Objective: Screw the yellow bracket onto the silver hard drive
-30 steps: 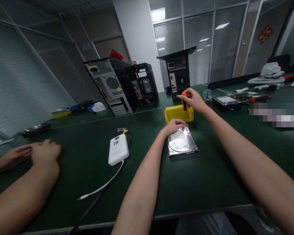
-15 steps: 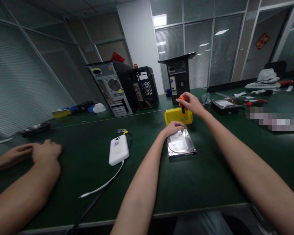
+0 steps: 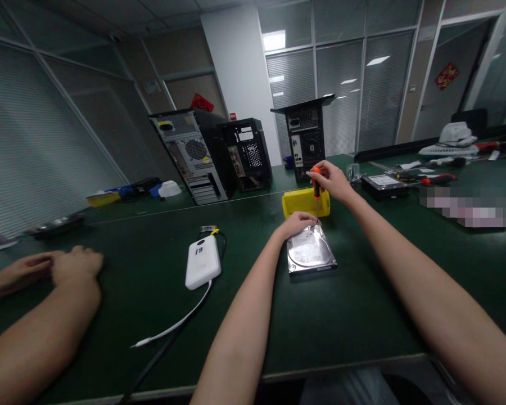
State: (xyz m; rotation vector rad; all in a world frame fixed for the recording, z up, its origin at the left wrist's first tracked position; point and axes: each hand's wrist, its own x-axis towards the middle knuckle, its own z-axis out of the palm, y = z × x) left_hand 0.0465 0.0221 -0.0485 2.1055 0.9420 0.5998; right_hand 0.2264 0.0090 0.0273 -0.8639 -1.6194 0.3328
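A silver hard drive [image 3: 311,252] lies flat on the green table. My left hand [image 3: 297,224] is over its far left corner and edge, fingers closed against it. In the fingertips of my right hand [image 3: 332,180] is the orange-and-black handle of a screwdriver [image 3: 317,190]. It stands nearly upright, its shaft reaching down to the drive's far edge beside my left fingers. Whether the tip sits in a screw is too small to tell. Just behind the drive is a yellow plastic box [image 3: 293,205], partly covered by the screwdriver.
A white power bank [image 3: 203,262] with cables lies left of my left forearm. Another person's hands [image 3: 76,263] rest at the far left. Computer cases [image 3: 211,152] stand behind. Another drive [image 3: 385,185] and pliers [image 3: 438,179] lie to the right.
The camera view has shifted slightly. Both hands, the screwdriver and the hard drive keep nearly the same places relative to one another.
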